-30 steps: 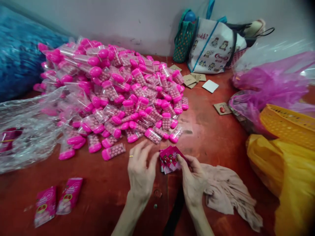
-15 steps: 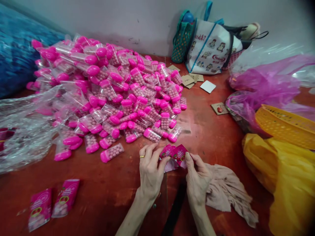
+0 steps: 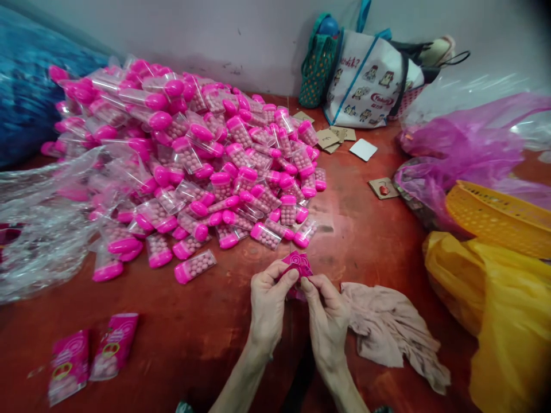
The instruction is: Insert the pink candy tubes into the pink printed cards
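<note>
Pinching pink wraps (image 3: 299, 261) in left hand (image 3: 267, 307) and right hand (image 3: 329, 315), with fingers curled nearly closed, over red surface (image 3: 172, 338), just in front of heaped tubes (image 3: 187, 156). Cannot count wraps behind thumbs and fingers. Cannot tell contact from gap between right hand and cloth (image 3: 391, 321). Veiled under clear bag (image 3: 38, 223): some tubes. Cut off at left edge: blue bag (image 3: 26, 97); at right, yellow bag (image 3: 512, 327).

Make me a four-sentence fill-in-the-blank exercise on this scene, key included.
1. The printed wrappers in the left hand and right hand are mainly ____.
2. The crumpled cloth lies nearer the ____ hand.
3. At the picture's lower left lie ____ filled packs.
4. The perforated basket is ____.

Missing words: pink; right; two; yellow.
</note>
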Tool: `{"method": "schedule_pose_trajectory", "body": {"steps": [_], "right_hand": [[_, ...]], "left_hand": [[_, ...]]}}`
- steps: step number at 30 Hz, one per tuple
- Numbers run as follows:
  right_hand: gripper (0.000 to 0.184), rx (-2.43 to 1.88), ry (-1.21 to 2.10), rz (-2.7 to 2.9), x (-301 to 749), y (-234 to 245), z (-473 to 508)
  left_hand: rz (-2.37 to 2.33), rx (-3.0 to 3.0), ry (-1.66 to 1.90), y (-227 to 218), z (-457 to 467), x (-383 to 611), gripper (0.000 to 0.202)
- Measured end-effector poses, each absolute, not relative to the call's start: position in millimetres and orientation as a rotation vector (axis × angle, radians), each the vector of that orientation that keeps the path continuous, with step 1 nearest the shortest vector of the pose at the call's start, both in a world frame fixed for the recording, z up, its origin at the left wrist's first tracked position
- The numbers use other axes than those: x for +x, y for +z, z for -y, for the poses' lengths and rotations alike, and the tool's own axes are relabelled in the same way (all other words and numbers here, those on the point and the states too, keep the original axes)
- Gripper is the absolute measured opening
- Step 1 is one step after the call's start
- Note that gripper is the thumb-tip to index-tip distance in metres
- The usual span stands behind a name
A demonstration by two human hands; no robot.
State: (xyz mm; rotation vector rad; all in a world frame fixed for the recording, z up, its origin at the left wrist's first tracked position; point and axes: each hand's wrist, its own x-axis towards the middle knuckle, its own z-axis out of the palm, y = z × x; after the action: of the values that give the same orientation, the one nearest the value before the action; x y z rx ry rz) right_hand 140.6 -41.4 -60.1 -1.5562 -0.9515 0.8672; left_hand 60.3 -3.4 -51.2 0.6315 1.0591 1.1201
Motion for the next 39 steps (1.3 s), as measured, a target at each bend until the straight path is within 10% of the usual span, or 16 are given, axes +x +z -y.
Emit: {"method": "schedule_pose_trajectory", "body": {"steps": [39], "right_hand": [[0.024, -1.592, 0.991, 0.919, 136, -53, 39]], "left_hand": [[-1.044, 0.435, 1.128, -49, 1, 57, 0.004]]}}
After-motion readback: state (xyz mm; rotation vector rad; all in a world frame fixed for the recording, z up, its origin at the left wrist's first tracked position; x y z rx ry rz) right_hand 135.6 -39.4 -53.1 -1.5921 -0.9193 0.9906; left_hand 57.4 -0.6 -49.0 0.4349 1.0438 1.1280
